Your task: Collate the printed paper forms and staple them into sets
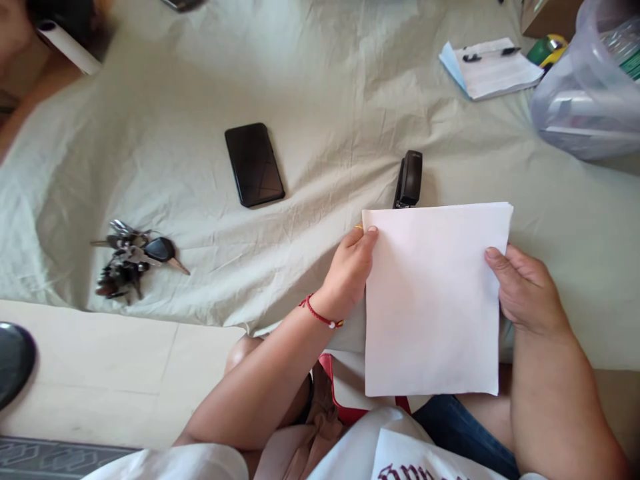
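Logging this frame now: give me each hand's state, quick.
Left hand: closed on the left edge of the paper.
Right hand: closed on the paper's right edge.

Red beaded cord bracelet (321, 315) on the left wrist, white printed shirt (400, 453), blue denim (460, 430)
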A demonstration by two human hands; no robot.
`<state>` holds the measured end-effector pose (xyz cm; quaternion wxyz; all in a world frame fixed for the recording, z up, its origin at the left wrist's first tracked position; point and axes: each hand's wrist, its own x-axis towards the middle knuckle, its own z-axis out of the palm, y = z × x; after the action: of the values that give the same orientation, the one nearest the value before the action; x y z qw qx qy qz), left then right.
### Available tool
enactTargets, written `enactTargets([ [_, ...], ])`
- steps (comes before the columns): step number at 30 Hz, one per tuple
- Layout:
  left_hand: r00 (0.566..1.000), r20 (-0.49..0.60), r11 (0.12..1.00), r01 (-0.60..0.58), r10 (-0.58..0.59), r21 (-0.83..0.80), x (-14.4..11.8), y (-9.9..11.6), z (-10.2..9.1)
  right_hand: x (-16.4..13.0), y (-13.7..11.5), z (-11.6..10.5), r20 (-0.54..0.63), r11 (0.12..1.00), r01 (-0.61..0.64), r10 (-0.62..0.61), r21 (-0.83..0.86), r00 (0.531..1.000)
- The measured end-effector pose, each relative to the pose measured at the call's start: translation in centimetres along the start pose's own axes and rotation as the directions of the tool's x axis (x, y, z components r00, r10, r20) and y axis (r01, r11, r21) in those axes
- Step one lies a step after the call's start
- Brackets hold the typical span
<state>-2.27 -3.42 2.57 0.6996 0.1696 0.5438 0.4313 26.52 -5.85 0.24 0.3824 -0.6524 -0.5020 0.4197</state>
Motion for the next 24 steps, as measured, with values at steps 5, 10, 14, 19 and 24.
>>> enactTargets([
  [5, 0.999, 0.043, 1.000, -0.015, 0.014, 0.014, -0.1, 0.3, -0.1, 0.5, 0.3, 0.1, -0.036, 0.999, -0.030, 0.031, 0.024, 0.999],
  [10, 0.986, 0.167, 0.996, -0.016, 0.001, 0.090, -0.5, 0.4, 0.0, 1.4, -0.1, 0.0, -0.174, 0.887, 0.298, -0.375, -0.351, 0.911],
  [14, 0.983, 0.181, 0.986, -0.052, 0.022, 0.161, -0.5, 0.1, -0.3, 1.7, -1.0, 0.0, 0.007, 0.646, 0.449, -0.566, -0.618, 0.824],
  [19, 0.981, 0.186, 0.985, -0.086, 0.057, 0.150, -0.4, -0.1, -0.4, 1.7, -0.9, 0.3, 0.130, 0.512, 0.526, -0.621, -0.679, 0.773],
  [24, 0.984, 0.173, 0.987, -0.068, 0.042, 0.148, -0.6, 0.1, -0.2, 1.5, -0.9, 0.6, 0.188, 0.471, 0.557, -0.623, -0.684, 0.759],
])
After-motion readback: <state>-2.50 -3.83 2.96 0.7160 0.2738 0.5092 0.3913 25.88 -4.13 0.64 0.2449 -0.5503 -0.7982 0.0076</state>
